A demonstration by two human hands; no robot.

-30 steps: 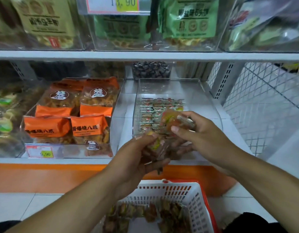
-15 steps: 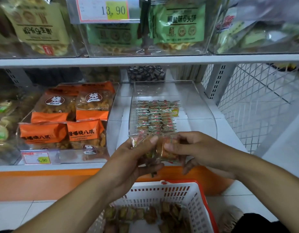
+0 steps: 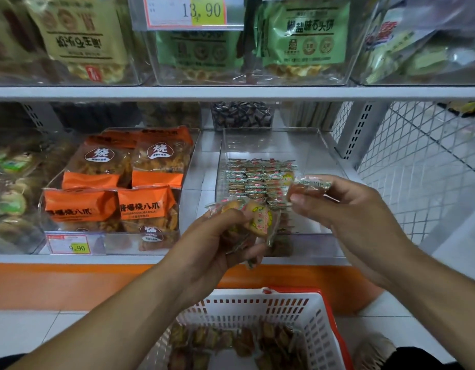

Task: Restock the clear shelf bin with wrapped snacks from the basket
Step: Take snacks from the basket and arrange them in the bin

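Since a moment ago, I've drawn my right hand [image 3: 345,209] rightward, pinching one wrapped snack [image 3: 309,186] just before the clear bin [image 3: 324,166]; my left hand [image 3: 217,241] grips a bunch [image 3: 257,218], the basket [image 3: 257,308] below.

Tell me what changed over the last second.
The right hand, which met the left at the bundle half a second ago, has drawn one wrapped snack away toward the clear bin. The left hand still grips its bundle of snacks. Basket unchanged.

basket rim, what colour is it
Red, over white slotted walls; the basket shows best in the head view.
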